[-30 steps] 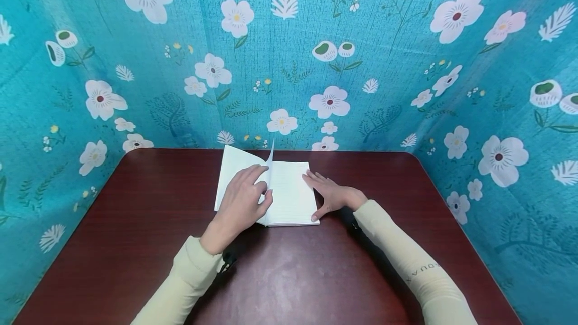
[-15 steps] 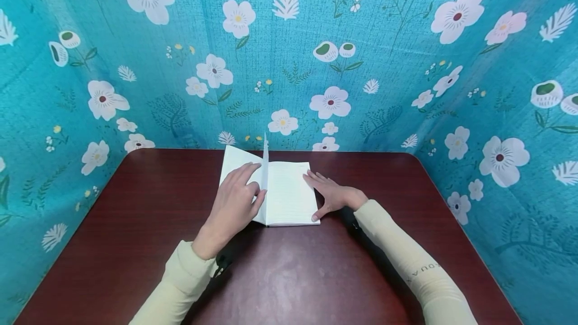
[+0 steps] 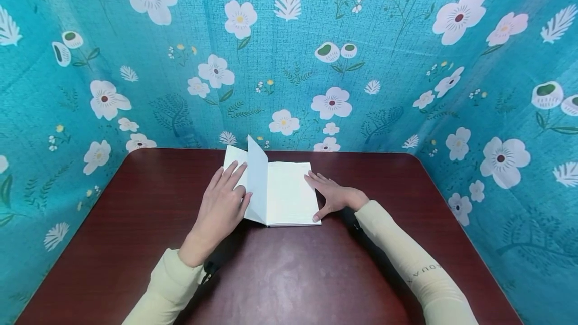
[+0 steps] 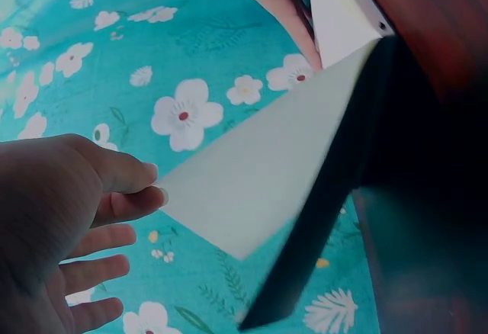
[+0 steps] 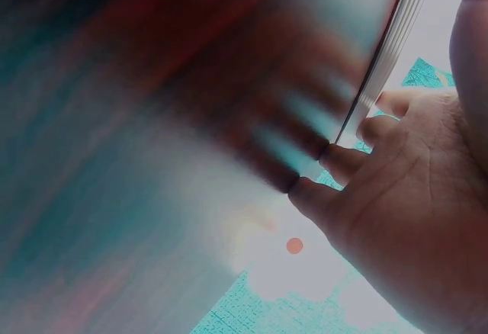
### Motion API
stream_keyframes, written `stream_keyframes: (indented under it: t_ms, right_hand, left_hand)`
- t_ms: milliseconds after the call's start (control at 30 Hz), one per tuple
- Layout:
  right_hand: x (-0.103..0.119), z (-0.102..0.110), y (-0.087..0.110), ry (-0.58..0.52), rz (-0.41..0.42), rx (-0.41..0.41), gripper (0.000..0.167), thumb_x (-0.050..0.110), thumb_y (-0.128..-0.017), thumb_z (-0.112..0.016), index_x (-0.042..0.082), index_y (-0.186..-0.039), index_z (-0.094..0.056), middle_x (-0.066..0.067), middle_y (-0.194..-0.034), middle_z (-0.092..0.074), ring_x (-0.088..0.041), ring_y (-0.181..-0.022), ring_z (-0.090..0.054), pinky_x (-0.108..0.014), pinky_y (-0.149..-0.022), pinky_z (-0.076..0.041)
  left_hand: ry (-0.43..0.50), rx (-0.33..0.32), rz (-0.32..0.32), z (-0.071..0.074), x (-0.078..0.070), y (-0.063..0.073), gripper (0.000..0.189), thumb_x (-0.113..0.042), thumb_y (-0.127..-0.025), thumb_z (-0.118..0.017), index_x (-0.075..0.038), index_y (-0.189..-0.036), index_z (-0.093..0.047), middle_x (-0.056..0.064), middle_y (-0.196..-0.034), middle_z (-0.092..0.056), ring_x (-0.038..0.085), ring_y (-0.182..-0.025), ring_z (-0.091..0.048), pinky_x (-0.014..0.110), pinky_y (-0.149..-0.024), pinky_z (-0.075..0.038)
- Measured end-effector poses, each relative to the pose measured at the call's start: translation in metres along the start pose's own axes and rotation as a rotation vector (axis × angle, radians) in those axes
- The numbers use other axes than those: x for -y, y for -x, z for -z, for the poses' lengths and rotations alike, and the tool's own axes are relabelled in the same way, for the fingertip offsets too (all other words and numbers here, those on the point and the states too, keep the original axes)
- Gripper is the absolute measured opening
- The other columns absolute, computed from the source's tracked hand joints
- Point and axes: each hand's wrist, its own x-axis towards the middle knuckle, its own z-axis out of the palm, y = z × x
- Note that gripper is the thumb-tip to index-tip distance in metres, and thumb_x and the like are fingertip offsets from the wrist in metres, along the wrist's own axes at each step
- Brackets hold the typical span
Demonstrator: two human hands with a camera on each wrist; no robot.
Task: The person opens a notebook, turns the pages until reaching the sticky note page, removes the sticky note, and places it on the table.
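Observation:
An open notebook (image 3: pixel 291 199) with a dark cover (image 4: pixel 324 212) lies on the table, its pages white. One page (image 3: pixel 257 179) stands up from the spine, leaning left. In the left wrist view my left hand (image 4: pixel 53 227) pinches the corner of this page (image 4: pixel 252 170) between thumb and index finger, the other fingers extended apart from it. Seen from the head, the left hand (image 3: pixel 220 204) is over the notebook's left side. My right hand (image 3: pixel 335 197) rests at the right edge, thumb and fingers spread. In the right wrist view its fingertips touch the page-block edge (image 5: pixel 389 56).
The dark red-brown table (image 3: pixel 289 275) has a glossy top with rounded far corners. A blue floral cloth (image 3: pixel 289 64) hangs behind it and along both sides. Pale sleeves (image 3: pixel 406 255) cover both forearms.
My left hand has moved left and toward me, bringing the raised page from nearly upright over to the left. The right hand has stayed at the notebook's right edge.

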Motion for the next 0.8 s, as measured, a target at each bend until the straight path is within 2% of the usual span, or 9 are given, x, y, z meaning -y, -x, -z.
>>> stream_keyframes:
  t_ms: [167,567,800]
  right_hand:
    - [0.0,0.0,0.001,-0.008,0.006,-0.008,0.134,0.061,-0.073,-0.085,0.006,-0.164,-0.004,-0.017,-0.171,0.002,-0.042,-0.157,0.001,-0.064,-0.122,-0.012]
    - [-0.001,-0.002,0.0,-0.016,0.007,-0.012,0.133,0.061,-0.073,-0.085,0.007,-0.164,-0.005,-0.015,-0.171,0.002,-0.041,-0.157,0.002,-0.064,-0.123,-0.011]
    - [0.0,0.0,0.001,-0.021,-0.004,0.001,0.134,0.062,-0.073,-0.084,0.008,-0.164,-0.003,-0.015,-0.171,0.004,-0.041,-0.157,0.003,-0.064,-0.123,-0.01]
  left_hand:
    - [0.013,0.009,0.032,-0.002,0.011,0.009,0.025,-0.014,-0.088,-0.077,-0.002,-0.068,-0.07,0.022,-0.143,-0.058,0.039,-0.14,-0.048,0.056,-0.115,-0.037]
    - [0.08,0.05,0.171,-0.011,0.032,0.037,0.026,-0.012,-0.088,-0.078,0.001,-0.068,-0.066,0.028,-0.144,-0.054,0.043,-0.141,-0.045,0.057,-0.114,-0.038]
    - [0.081,0.127,0.271,-0.017,0.041,0.05,0.029,-0.01,-0.087,-0.077,-0.004,-0.063,-0.062,0.032,-0.143,-0.053,0.048,-0.14,-0.043,0.062,-0.114,-0.035]
